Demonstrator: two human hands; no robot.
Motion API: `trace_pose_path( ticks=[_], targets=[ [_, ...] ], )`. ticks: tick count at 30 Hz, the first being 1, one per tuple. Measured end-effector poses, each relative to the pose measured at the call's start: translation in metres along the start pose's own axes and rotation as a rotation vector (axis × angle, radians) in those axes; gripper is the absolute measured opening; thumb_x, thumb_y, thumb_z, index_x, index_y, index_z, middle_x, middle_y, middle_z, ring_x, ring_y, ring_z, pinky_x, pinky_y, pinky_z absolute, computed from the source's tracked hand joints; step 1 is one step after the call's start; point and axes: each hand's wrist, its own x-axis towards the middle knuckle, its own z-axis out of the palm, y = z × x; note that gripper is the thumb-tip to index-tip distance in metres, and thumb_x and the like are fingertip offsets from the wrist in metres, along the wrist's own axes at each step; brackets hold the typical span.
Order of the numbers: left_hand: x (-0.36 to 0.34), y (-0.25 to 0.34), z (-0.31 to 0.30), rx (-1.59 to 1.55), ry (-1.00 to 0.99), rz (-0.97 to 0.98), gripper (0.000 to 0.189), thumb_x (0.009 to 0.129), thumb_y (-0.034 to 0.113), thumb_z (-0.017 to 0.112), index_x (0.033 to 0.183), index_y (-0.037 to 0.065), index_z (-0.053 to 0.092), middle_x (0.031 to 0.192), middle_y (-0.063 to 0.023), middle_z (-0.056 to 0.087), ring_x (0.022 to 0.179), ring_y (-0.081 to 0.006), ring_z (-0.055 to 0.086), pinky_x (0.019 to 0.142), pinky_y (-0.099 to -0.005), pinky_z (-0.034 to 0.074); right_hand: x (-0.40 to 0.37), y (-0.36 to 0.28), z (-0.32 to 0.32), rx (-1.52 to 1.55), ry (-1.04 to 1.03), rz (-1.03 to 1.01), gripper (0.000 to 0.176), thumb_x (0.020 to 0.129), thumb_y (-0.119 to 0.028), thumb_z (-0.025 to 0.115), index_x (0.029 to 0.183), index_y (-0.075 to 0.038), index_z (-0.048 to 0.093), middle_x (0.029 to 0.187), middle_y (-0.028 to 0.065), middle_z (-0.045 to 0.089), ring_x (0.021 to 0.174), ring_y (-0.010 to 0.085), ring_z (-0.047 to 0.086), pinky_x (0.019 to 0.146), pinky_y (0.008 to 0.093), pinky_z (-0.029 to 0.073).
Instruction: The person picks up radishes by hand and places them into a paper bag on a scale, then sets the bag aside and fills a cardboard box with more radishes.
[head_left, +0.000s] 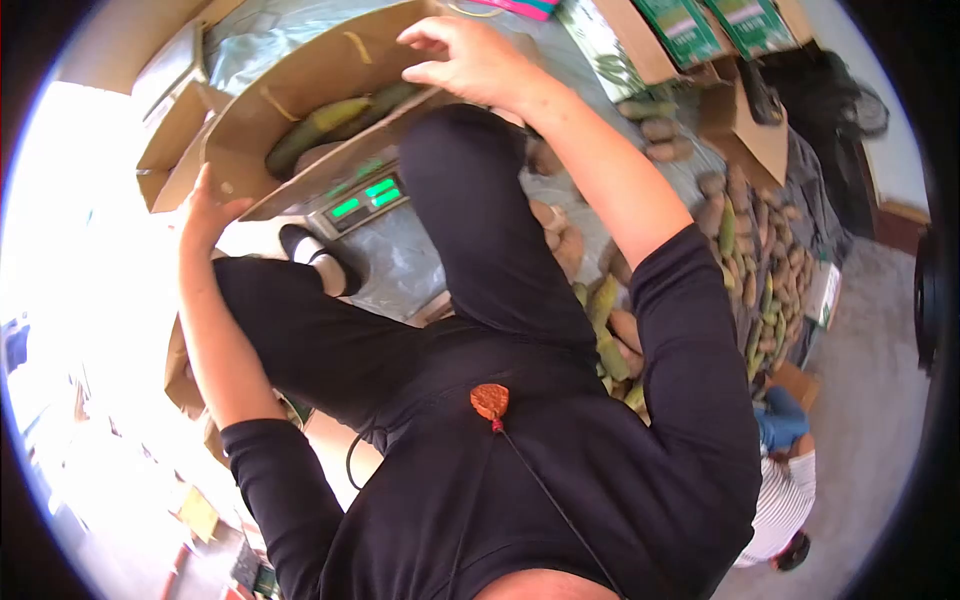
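Note:
A long cardboard box (335, 75) rests on a weighing scale (362, 204) with green lit digits. Inside lie long green vegetables (325, 122), cucumber-like, and part of a brownish one. My left hand (208, 212) is at the box's left end, thumb and index finger stretched apart against the cardboard; its other fingers are hard to see. Over the box's right end is my right hand (468, 62), its fingers curved and apart with nothing between them. Below, my knee partly hides the box's near side.
Brown oblong and green vegetables (765, 260) are spread on the floor at right, with more beside my right leg. Cartons with green printing (680, 30) stand at the top right. A seated person in a striped top (780, 505) is at lower right. Plastic sheeting (395, 285) covers the floor.

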Motion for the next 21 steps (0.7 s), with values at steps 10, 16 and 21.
trace_pose_path(
  ticks=[10,16,21],
  targets=[
    [0.010,-0.017,0.005,-0.290,-0.111,0.035,0.089,0.065,0.019,0.077,0.135,-0.006,0.027,0.124,-0.0216,0.048,0.110,-0.0258,0.050,0.090,-0.0334,0.042,-0.278,0.181,-0.061,-0.158,0.080,0.841,0.042,0.070,-0.024,0.069,0.106,-0.007,0.059,0.100,0.0149,0.063,0.093,0.0276,0.061,0.080,0.0355,0.048],
    [0.009,-0.016,0.004,-0.167,-0.079,0.032,0.090,0.068,0.025,0.075,0.136,-0.005,0.025,0.130,-0.0251,0.041,0.116,-0.0293,0.046,0.093,-0.0360,0.040,-0.461,0.210,-0.004,-0.328,-0.109,1.199,0.028,0.072,-0.025,0.065,0.090,-0.004,0.064,0.083,0.0148,0.065,0.080,0.0280,0.062,0.071,0.0365,0.048],
    [0.010,-0.015,0.003,-0.029,-0.028,0.078,0.089,0.069,0.030,0.074,0.135,-0.005,0.027,0.131,-0.0260,0.039,0.118,-0.0323,0.044,0.096,-0.0379,0.038,-0.556,0.211,0.061,-0.583,-0.729,0.909,0.027,0.070,-0.027,0.067,0.084,-0.003,0.065,0.074,0.0133,0.064,0.074,0.0261,0.063,0.064,0.0368,0.048]
  ],
)
